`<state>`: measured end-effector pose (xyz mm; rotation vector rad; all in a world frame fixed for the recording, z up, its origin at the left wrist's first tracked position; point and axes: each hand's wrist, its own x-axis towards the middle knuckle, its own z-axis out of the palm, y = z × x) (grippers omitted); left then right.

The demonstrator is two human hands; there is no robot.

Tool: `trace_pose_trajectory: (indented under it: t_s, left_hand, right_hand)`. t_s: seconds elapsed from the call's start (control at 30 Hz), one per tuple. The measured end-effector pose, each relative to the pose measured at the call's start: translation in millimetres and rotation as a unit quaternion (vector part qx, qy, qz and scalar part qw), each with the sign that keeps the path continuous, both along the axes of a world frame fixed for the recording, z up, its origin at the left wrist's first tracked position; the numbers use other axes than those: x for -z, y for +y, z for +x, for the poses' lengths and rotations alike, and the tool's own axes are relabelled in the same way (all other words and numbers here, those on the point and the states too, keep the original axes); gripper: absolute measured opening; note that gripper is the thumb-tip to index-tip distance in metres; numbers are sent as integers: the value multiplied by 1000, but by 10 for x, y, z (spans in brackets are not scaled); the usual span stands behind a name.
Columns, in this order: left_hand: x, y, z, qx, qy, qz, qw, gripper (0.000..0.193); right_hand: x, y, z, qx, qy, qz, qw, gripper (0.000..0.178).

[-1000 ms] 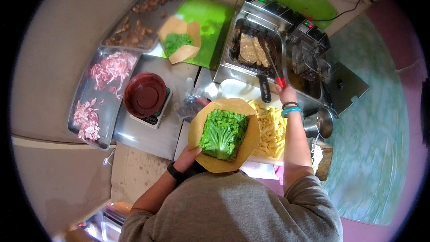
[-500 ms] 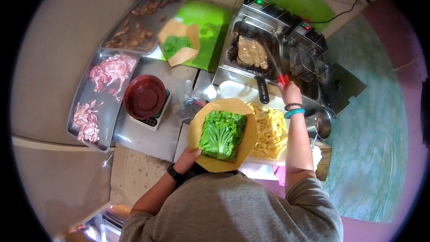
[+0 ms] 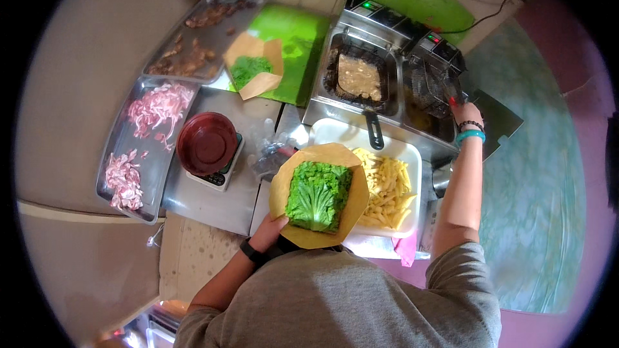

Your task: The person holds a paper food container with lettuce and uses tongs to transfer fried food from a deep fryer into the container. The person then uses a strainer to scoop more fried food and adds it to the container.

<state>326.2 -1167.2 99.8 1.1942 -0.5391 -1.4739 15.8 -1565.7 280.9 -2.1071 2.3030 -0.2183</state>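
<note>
My left hand (image 3: 272, 229) grips the near-left edge of a brown paper tray (image 3: 358, 201) lined with green lettuce (image 3: 317, 194). Out to the right, my right hand (image 3: 468, 116) is closed around the red handle of what look like tongs (image 3: 453, 98). Their metal end is hard to make out against the right fryer's dark wire basket (image 3: 427, 90). In the left fryer, a second basket (image 3: 371, 111) holds light-brown frying food (image 3: 359, 78) in bubbling oil.
Pale cut fries (image 3: 389, 193) fill a white tub (image 3: 416, 154) beside the paper tray. A reddish-brown bowl (image 3: 206, 144) sits on a scale (image 3: 219, 180). Trays of raw sliced meat (image 3: 161, 106) and browned meat (image 3: 193, 58) stand left. Another lettuce-lined paper tray (image 3: 265, 84) rests on a green board (image 3: 296, 32).
My right hand has swung right with the tongs, from over the left fryer to beside the right one. My left hand and the paper tray have stayed nearly still.
</note>
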Motion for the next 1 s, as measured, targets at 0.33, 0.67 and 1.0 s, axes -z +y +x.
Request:
trace_pose_trajectory:
  t_s: [0.33,0.67,1.0]
  left_hand:
    - [-18,4,13,11,8,-14,1000,40]
    - [-239,11,-30,-25,-25,74,997,34]
    - [-230,-21,12,25,-85,73,993,41]
  right_hand:
    - [-411,390,295,-276,-342,-151,885,31]
    - [-1250,2428,1190,-771,-596,137,175,26]
    - [-1249,2789,1197,-710,-677,84,175,25]
